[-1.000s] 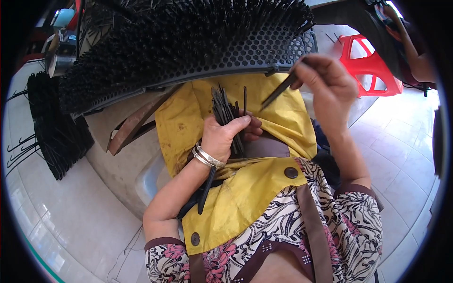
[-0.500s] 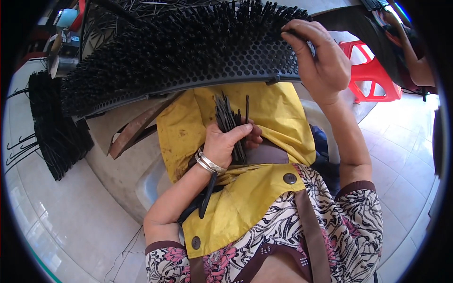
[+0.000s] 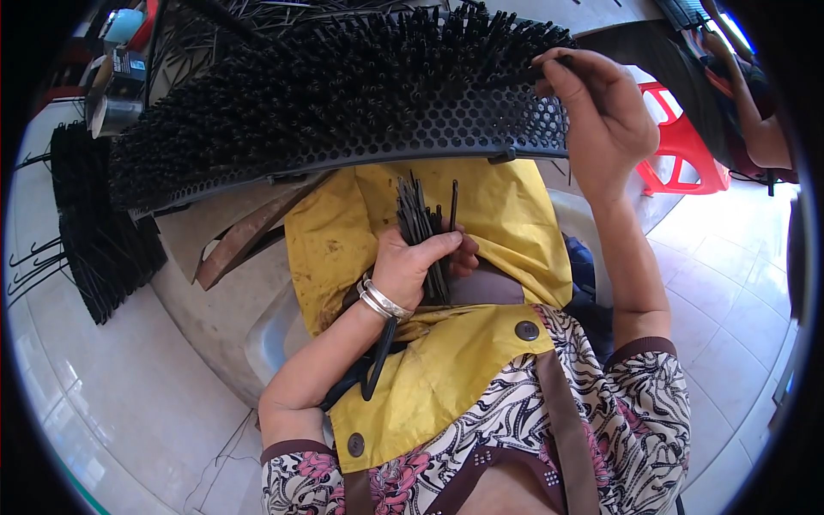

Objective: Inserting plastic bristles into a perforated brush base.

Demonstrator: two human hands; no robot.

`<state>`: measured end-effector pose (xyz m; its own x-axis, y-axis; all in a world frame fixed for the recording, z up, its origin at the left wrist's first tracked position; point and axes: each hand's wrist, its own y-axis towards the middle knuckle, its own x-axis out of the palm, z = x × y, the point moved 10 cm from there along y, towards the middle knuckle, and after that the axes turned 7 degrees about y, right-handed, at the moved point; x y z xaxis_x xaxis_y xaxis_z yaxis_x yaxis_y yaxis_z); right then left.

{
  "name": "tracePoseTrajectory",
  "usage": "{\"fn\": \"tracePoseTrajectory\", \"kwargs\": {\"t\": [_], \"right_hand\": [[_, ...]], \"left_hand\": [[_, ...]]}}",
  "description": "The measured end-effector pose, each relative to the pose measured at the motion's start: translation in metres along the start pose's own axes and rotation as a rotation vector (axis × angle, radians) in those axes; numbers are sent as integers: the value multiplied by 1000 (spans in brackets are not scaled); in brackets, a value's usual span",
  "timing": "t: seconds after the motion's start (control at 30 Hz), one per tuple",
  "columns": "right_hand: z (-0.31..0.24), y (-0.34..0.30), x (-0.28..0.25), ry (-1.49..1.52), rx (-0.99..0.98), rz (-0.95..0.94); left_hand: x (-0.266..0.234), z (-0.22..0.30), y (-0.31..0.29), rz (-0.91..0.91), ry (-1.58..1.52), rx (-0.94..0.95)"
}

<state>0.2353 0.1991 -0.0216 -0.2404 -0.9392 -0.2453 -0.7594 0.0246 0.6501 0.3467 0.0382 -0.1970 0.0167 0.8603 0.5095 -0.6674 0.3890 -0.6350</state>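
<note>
My left hand [image 3: 412, 266] is wrapped round a bundle of thin black rods [image 3: 419, 215] above the yellow apron [image 3: 335, 232] on my lap. One rod stands apart from the bundle, near the fingertips. My right hand [image 3: 605, 112] is raised at the right end of a black perforated board [image 3: 429, 129], its thumb and fingers pinched on a thin black rod [image 3: 506, 81] that slants left over the holes. Black rods [image 3: 300, 94] stand densely upright in most of the board, while a strip of bare holes shows along its near right edge.
Bundled black hooked rods [image 3: 99, 223] lie at the left. Loose rods [image 3: 189, 43] are scattered behind the board, near a roll of tape [image 3: 116, 113]. A red stool [image 3: 687, 163] and another person's arm [image 3: 764, 129] are at the right. A rusty metal bar [image 3: 249, 236] sits below the board.
My right hand has shifted slightly right and down, and a slanting rod now shows at its fingertips. The board sits a little lower in view. My left hand keeps its grip on the bundle.
</note>
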Motion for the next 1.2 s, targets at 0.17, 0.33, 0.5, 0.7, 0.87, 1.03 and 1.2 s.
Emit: {"fn": "tracePoseTrajectory", "kwargs": {"t": [0.17,0.33,0.5,0.7,0.87,1.03,1.2], "right_hand": [[28,1,-7,186,209,106],[2,7,4,60,29,84],[0,7,10,-114,-12,54],[-14,12,25,-286,-158,-94],[-17,21,33,-370,-168,-176],[-20,24,35,-363,-194,-219],[-20,25,33,-339,-192,-225]], "left_hand": [[-1,-1,0,13,1,-18],[-2,-1,1,9,-6,-8],[-3,-1,1,11,-16,-2],[-2,0,1,8,-12,-6],[-3,1,0,11,3,2],[-2,1,0,3,9,7],[-1,2,0,7,7,0]]}}
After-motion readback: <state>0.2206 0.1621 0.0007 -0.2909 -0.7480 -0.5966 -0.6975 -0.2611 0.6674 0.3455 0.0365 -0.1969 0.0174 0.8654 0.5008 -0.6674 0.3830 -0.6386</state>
